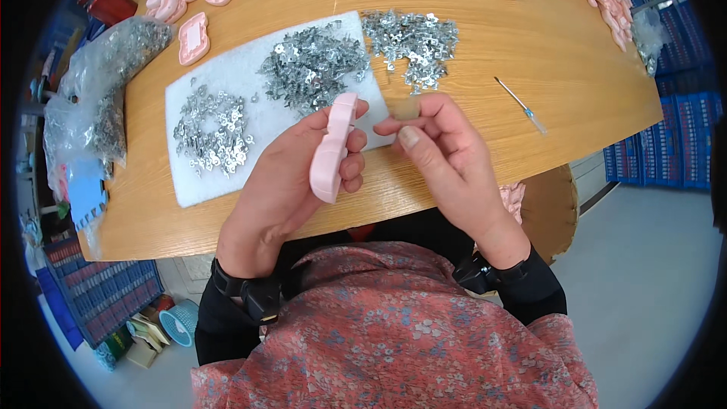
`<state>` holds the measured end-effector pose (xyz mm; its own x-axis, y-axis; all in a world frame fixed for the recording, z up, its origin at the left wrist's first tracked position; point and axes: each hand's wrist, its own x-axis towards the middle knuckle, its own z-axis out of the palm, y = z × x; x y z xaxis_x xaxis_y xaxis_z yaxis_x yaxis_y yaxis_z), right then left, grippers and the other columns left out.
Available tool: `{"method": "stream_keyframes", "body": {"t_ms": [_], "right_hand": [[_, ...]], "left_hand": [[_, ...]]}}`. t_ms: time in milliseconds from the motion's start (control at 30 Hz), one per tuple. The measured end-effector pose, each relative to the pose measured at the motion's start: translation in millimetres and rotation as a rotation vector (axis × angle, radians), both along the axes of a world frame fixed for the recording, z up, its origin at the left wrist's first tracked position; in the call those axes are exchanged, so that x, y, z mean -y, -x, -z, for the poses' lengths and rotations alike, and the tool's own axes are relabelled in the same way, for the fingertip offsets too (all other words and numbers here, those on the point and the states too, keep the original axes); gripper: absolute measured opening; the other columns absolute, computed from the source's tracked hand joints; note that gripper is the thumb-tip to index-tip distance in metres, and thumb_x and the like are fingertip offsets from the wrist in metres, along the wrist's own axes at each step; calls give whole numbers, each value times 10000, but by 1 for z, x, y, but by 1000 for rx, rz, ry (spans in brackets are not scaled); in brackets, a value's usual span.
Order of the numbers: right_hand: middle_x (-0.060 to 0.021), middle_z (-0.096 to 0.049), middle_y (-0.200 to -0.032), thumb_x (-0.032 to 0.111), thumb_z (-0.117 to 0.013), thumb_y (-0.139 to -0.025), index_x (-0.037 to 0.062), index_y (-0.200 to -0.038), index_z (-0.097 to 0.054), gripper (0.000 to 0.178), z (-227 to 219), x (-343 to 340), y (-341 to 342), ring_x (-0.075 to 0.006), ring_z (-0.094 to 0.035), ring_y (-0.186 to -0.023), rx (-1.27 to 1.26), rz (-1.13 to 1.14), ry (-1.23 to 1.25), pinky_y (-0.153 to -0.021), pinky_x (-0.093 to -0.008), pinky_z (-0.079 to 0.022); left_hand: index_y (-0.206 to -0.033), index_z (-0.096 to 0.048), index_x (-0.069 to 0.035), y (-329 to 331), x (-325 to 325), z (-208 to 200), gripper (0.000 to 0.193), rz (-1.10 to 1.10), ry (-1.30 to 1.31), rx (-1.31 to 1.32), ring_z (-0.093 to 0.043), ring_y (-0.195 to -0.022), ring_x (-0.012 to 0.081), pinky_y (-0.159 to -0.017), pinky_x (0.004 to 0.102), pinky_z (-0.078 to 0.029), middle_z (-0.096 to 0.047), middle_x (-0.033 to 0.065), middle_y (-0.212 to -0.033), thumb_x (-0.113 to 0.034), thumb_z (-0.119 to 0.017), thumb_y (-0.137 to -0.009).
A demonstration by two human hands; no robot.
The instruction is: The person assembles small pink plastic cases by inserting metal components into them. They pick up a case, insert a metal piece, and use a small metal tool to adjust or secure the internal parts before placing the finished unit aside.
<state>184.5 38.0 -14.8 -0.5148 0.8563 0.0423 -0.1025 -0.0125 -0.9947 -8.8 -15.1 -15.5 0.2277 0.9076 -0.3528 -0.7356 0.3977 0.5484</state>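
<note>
My left hand (284, 163) is closed round a pale pink plastic shell (333, 150) with a wavy outline, held upright on edge above the table. Just to its right is my right hand (458, 159), apart from the shell, thumb bent in against the curled fingers. A tan wrap (407, 110) covers part of one finger. Whatever sits in that pinch, if anything, is too small or hidden to name. Beyond the hands, a white foam sheet (208, 191) bears a dense heap of small metal clips (310, 64) and a looser pile of shiny metal pieces (216, 132).
Another metal heap (416, 42) lies right of the sheet. A thin screwdriver (522, 106) rests on the wooden table (583, 98). Pink shells (194, 38) line the far side. Plastic bags (91, 98) of metal parts sit at the left edge; a cardboard box (549, 208) stands below right.
</note>
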Motion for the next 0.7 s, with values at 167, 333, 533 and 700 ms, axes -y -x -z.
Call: {"method": "stream_keyframes", "body": {"t_ms": [167, 333, 533, 700], "right_hand": [[-65, -687, -1034, 51, -543, -983, 16, -1141, -541, 162, 7, 4, 8, -81, -614, -871, -18, -16, -85, -762, -258, -478], [-71, -658, -932, 143, -676, -902, 57, -1134, -576, 267, 4, 5, 6, -216, -617, -869, 382, 1, -825, -803, -376, -445], [-67, -636, -941, 268, -828, -745, 76, -1154, -588, 511, -8, 15, 9, -265, -601, -884, 348, 112, -715, -832, -401, -392], [-59, -653, -1058, 97, -673, -896, 0, -1201, -545, 345, -3, 9, -11, -114, -623, -966, 112, 130, 11, -884, -283, -496]], "left_hand": [[-1304, -509, 7, -1, -1, 1, 350, 11, 5, 126, -528, -744, 147, -677, 286, -435, -556, 57, -948, -176, -466, -1009], [-1310, -504, -2, -22, -4, -2, 347, -163, 74, -216, -539, -774, 135, -700, 270, -444, -578, 58, -993, -176, -479, -1011], [-1383, -467, -40, -28, 0, 9, 379, -145, -109, -451, -552, -874, 99, -765, 244, -472, -594, 15, -1009, -187, -453, -1033], [-1384, -424, -59, -36, -2, 14, 383, -85, -160, -382, -564, -1038, 119, -906, 266, -454, -585, 47, -1158, -105, -434, -1004]]}}
